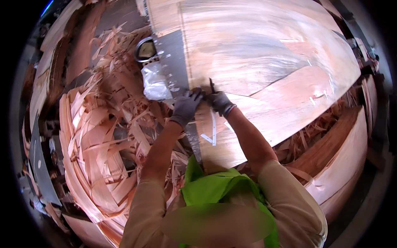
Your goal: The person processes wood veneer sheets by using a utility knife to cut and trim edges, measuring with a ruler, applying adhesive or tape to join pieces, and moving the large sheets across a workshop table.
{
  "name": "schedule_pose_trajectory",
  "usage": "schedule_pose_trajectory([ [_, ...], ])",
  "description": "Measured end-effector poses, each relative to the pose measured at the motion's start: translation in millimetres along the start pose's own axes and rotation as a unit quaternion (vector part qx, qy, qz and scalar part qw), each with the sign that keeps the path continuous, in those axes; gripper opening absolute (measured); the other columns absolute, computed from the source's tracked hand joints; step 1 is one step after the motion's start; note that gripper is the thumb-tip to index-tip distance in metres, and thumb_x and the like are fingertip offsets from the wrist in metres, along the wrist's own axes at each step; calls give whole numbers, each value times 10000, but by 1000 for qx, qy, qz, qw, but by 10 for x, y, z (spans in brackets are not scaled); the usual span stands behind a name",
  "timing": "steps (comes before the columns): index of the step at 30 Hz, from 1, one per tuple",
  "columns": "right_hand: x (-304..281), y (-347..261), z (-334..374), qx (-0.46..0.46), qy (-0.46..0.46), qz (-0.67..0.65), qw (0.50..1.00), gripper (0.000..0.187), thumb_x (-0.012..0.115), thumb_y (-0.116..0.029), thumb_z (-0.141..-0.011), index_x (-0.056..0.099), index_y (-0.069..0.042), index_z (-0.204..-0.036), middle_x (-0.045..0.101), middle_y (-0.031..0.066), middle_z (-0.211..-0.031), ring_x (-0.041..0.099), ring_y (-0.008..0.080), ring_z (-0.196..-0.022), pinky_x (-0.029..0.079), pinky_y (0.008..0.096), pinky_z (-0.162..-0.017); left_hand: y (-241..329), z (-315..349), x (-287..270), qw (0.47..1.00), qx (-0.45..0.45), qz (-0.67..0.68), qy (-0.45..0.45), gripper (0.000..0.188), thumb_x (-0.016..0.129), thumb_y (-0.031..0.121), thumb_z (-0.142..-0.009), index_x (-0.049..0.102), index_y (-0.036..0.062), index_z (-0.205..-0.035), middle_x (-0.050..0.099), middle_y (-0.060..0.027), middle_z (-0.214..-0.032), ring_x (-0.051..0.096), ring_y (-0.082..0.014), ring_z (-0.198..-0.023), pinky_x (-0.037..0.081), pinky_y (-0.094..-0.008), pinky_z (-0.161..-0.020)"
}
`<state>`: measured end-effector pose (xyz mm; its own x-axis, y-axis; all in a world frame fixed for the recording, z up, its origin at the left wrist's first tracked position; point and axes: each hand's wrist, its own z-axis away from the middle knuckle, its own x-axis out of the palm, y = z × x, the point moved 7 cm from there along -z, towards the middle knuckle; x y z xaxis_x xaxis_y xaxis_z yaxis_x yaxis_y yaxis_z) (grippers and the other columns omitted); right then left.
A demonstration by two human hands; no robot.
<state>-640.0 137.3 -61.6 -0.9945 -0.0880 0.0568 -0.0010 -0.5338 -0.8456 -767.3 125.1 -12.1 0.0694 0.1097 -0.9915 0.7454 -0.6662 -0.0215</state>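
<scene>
A broad sheet of pale wood veneer (264,53) covers the work surface, streaked with grey and pink patches. My left hand (185,109), in a grey glove, rests at the sheet's left edge with its fingers stretched out on it. Close beside it, my right hand (221,103), gloved too, is closed around a slim dark tool (212,85) that sticks up past the fingers; its exact kind is not clear. Below the right hand, strips of white tape (214,129) lie on the veneer. A dark grey board edge (173,62) shows left of the sheet.
A clear plastic bag (155,82) and a round dark-rimmed container (146,49) sit left of the sheet. Heaps of torn veneer strips (103,153) fill the left side. More curved veneer (339,165) lies at the lower right. Stacked sheets (58,62) stand far left.
</scene>
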Motion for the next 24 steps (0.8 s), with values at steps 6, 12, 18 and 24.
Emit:
schedule_pose_trajectory([
  [6,-196,446,426,-321,45,108,940,161,592,-55,-787,668,-9,-921,663,93,-774,601,150,-578,455,284,-466,114,-109,36,995,-15,-58,-81,426,443,159,-870,506,301,-1267,419,-51,-1369,481,-269,-1113,448,-423,-813],
  [12,200,534,1031,55,26,-152,986,135,551,-183,-884,601,-65,-841,532,8,-633,470,93,-485,387,258,-437,78,-157,-64,994,-13,-67,-80,432,466,141,-845,524,290,-1246,423,-56,-1362,480,-248,-1108,438,-404,-820],
  [18,-1383,593,1377,-54,170,-142,974,198,581,-205,-891,644,-45,-989,504,-54,-640,405,34,-488,347,204,-444,543,-477,-185,998,43,13,33,302,484,121,-822,621,198,-1080,502,-29,-1253,533,-210,-964,462,-368,-775],
  [24,-1933,263,1089,-44,199,-172,964,169,661,-205,-836,669,-42,-879,490,-32,-571,408,63,-430,299,225,-382,1425,-975,144,984,23,174,15,428,515,123,-809,482,125,-1236,570,-62,-1133,590,-239,-930,497,-341,-767],
])
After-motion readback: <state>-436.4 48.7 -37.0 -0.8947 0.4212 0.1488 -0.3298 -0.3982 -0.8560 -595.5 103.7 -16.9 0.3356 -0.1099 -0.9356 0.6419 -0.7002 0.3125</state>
